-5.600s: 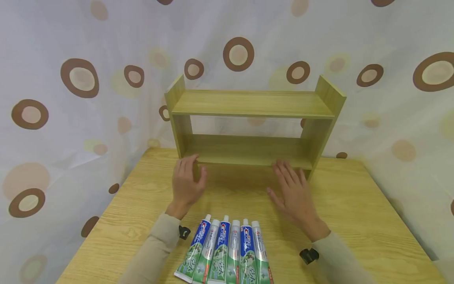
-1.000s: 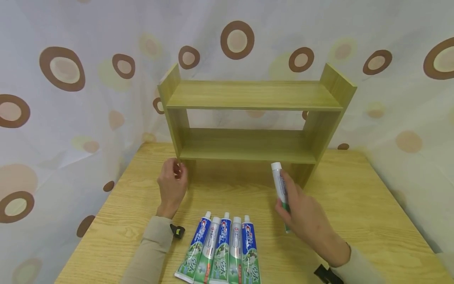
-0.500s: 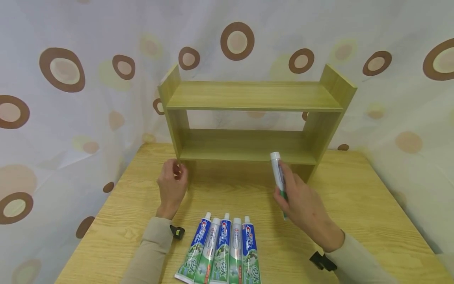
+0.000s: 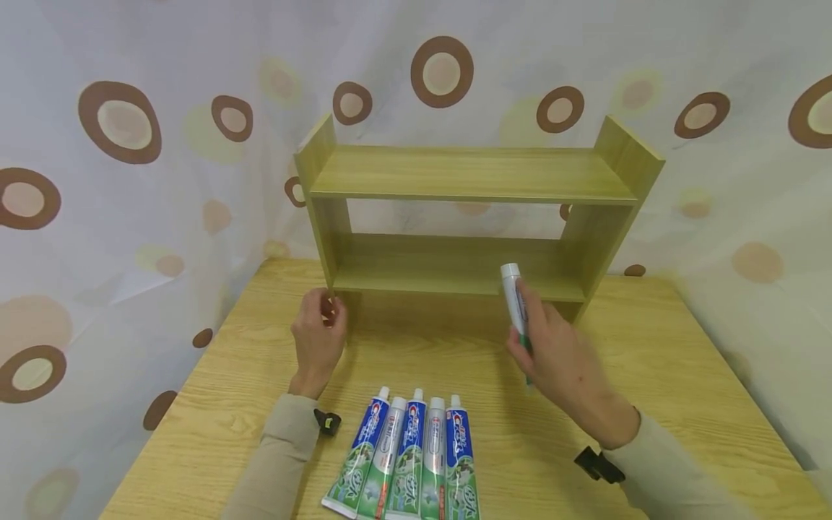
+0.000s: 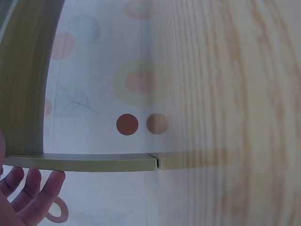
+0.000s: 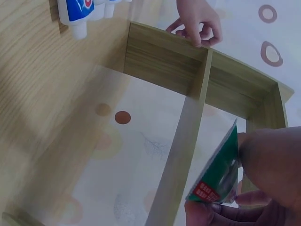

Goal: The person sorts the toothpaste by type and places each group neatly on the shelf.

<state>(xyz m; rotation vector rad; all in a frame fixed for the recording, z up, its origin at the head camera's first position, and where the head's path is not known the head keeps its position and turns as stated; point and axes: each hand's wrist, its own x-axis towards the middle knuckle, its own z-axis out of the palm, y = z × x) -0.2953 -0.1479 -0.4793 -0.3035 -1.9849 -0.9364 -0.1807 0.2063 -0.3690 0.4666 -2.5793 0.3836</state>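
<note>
My right hand (image 4: 565, 361) grips a silver-and-green toothpaste tube (image 4: 514, 300), white cap up, in front of the lower board of a small wooden shelf (image 4: 468, 173). Its green crimped end (image 6: 221, 169) shows between the fingers in the right wrist view. At the shelf's left side, my left hand (image 4: 318, 339) holds the side panel (image 5: 94, 163) by its front edge; its fingertips touch the outer face in the left wrist view. Several more toothpaste tubes (image 4: 409, 462), blue and silver ones alternating, lie side by side near me, caps toward the shelf.
The shelf stands at the back of a wood-grain table (image 4: 650, 404), before a white curtain (image 4: 162, 43) with brown circles. Its two boards run between upright side panels. Black straps (image 4: 598, 464) sit on both wrists.
Both hands were free near the shelf at first. The right hand has since taken the rightmost tube and lifted it toward the lower board. The left hand has moved to the shelf's left panel.
</note>
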